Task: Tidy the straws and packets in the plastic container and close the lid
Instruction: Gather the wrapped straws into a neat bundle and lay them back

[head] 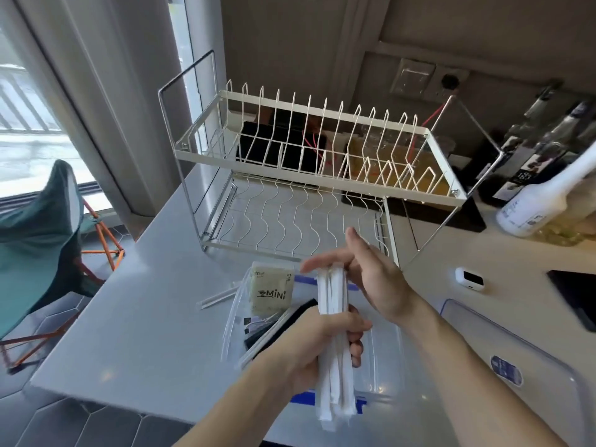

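My left hand [325, 343] grips a bundle of white paper-wrapped straws [333, 291] upright over the clear plastic container [387, 356], which has blue clips at its ends. My right hand [367, 279] is open, its straight fingers touching the top of the bundle. A beige packet marked "MINI" [272, 288] leans at the container's far left end, beside black packets [280, 321]. More wrapped straws [219, 296] and clear ones [233, 317] lie loose on the counter to the left. The clear lid [516, 359] with a blue sticker lies to the right.
A white two-tier wire dish rack [306, 175] stands behind the container. Bottles [541, 195] crowd the right rear. A small white device [469, 279] and a dark tablet edge [577, 295] lie right. The counter edge drops off at left, near a green folding chair [42, 240].
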